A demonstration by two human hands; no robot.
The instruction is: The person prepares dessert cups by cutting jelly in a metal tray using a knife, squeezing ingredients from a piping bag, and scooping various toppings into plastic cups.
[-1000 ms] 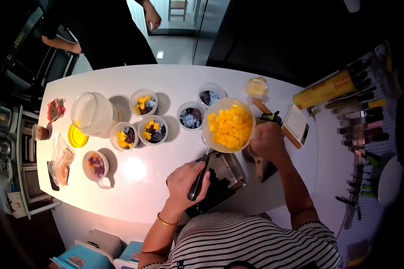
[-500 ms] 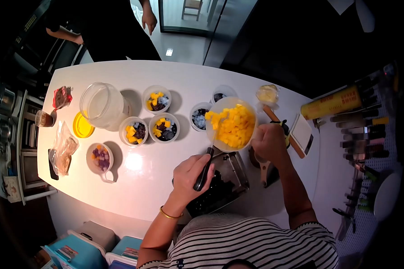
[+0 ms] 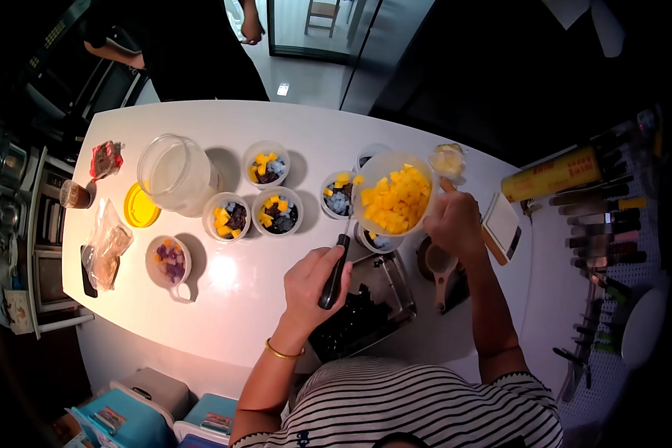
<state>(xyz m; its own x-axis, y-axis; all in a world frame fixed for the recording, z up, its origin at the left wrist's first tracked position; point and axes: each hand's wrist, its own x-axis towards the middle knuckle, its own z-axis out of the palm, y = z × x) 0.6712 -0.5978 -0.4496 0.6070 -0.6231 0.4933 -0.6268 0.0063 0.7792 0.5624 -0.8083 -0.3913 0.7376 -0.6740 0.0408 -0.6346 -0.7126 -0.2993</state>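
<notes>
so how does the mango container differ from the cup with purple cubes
The mango container is held in the right hand, while the purple-cube cup stands on the table. The mango container holds yellow cubes; the purple-cube cup holds purple and orange pieces. The mango container looks larger here than the purple-cube cup. Both are round, with cut pieces inside.

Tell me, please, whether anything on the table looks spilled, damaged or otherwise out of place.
Nothing clearly stands out: the container of yellow cubes in the right hand looks intact, and I see no spill on the visible tabletop.
</notes>
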